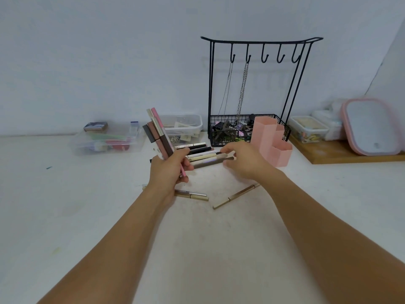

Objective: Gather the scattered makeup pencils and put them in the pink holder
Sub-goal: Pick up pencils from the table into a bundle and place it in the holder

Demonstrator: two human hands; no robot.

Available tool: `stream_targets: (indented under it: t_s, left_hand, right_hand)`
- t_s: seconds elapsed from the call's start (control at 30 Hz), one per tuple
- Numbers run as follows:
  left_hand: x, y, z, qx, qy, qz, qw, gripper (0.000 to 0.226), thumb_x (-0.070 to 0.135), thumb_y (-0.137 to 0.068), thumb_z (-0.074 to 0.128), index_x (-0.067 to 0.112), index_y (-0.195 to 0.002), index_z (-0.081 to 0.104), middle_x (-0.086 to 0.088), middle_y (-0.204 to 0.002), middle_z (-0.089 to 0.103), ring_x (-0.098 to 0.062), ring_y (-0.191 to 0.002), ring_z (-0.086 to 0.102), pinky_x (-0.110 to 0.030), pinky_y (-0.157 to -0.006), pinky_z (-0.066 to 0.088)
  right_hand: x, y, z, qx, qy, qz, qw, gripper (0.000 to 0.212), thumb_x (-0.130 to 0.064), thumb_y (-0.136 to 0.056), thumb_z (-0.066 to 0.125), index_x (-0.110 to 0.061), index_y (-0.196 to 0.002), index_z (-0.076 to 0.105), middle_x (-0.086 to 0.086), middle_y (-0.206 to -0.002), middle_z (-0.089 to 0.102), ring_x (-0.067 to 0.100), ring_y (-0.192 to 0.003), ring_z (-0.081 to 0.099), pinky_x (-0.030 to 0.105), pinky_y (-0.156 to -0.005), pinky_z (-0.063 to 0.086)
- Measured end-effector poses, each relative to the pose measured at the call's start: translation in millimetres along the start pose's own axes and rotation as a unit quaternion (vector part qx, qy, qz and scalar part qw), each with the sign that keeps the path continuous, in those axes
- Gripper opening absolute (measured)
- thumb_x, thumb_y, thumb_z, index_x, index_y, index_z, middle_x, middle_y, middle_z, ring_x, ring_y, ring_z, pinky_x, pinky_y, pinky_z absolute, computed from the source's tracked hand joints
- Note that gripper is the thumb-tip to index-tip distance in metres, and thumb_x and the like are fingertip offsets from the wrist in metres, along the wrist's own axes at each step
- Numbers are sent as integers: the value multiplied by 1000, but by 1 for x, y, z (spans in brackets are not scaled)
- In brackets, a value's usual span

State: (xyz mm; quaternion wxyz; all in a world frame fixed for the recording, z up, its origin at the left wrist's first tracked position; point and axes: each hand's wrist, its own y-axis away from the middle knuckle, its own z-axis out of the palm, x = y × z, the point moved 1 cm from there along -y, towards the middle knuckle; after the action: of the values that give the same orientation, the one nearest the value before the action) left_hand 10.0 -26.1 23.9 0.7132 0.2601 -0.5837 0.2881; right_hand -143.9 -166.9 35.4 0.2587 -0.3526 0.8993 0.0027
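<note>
Pink-and-brown pencils [158,132] bunch in the left hand [167,170]; the right hand [243,160], fingers loosely curled, reaches for the grey pencil [210,162] to pinch next.

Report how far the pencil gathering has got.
Done: nothing visibly stands in the pink hexagonal plastic holder. In hand: the left hand grips a bundle of makeup pencils; the right hand reaches the row of pencils. Left: that row and the gold pencils nearer the person.

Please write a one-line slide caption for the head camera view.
Left hand grips a bundle of makeup pencils; right hand reaches for pencils on the table beside the pink holder.
</note>
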Motion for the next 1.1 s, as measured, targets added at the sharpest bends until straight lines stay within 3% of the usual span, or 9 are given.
stream_targets:
  t_s: [0.13, 0.23, 0.4, 0.57, 0.63, 0.73, 0.83, 0.97, 1.1]
  left_hand:
    - [-3, 0, 1, -3, -19, -5, 1000, 25, 20, -89, 74, 10, -71, 61, 1, -50, 57, -17, -50, 51, -27, -44, 43]
    - [-4, 0, 0, -1, -17, -2, 1000, 21, 18, -89, 74, 8, -75, 62, 0, -51, 55, -15, -49, 49, -26, -42, 41]
    - [-4, 1, 2, -6, -12, -8, 1000, 23, 21, -90, 75, 8, -75, 63, 0, -51, 56, -14, -46, 50, -24, -41, 42]
    - [-2, 2, 2, -4, 4, -13, 1000, 30, 28, -91, 75, 10, -72, 60, -1, -53, 55, -13, -45, 51, -24, -39, 39]
    - [-1, 2, 2, -5, 21, -12, 1000, 31, 31, -91, 76, 14, -74, 56, -2, -55, 51, -12, -44, 47, -23, -38, 35]
    - [0, 2, 2, -11, 25, -10, 1000, 33, 40, -86, 79, 16, -79, 59, 3, -53, 48, -11, -44, 43, -22, -39, 32]
    - [-1, 3, 4, -29, 20, 0, 999, 33, 43, -79, 84, 15, -87, 67, 5, -52, 47, -10, -45, 43, -21, -39, 33]
    - [-3, 5, 6, -41, 23, 14, 999, 30, 39, -75, 88, 15, -83, 71, 4, -55, 56, -11, -47, 45, -20, -40, 34]
    - [-5, 6, 5, -35, 34, 24, 999, 67, 46, -60, 93, -6, -97, 73, -23, -84, 74, -28, -68, 62, -26, -48, 42]
  right_hand:
    - [4, 2, 7, -29, 48, -10, 998, 34, -20, -94, 65, -22, -127, 63, 1, -128, 62, 21, -111, 57, 31, -93, 45]
    - [1, 4, 5, -20, 61, -18, 998, 31, -18, -94, 64, -18, -126, 65, 2, -125, 63, 23, -111, 58, 32, -94, 45]
    - [0, 3, 2, -10, 79, -21, 997, 15, -14, -91, 67, -14, -105, 74, 5, -108, 70, 24, -96, 63, 31, -82, 48]
    - [1, 0, -4, -59, 65, -26, 996, 12, -9, -91, 68, -10, -100, 75, 4, -100, 71, 17, -85, 59, 22, -66, 39]
    - [2, 1, -7, -46, 8, -24, 999, 7, -11, -90, 70, -12, -95, 74, 4, -95, 70, 15, -79, 57, 22, -62, 42]
    - [-6, 3, -14, -33, -162, -4, 986, 5, -9, -91, 69, -7, -95, 72, 7, -82, 71, 14, -71, 61, 31, -67, 54]
    - [-30, 10, -16, -62, -317, 1, 946, 13, -9, -89, 72, -2, -100, 72, 7, -78, 73, 9, -65, 65, 21, -61, 54]
    - [-58, 18, -7, -96, -368, -46, 924, 17, -6, -83, 77, -3, -99, 74, 10, -82, 74, 13, -72, 68, 27, -68, 57]
    - [-67, 22, 8, -85, -366, -74, 924, 19, 0, -78, 80, 2, -96, 75, 14, -79, 73, 12, -67, 66, 21, -61, 54]
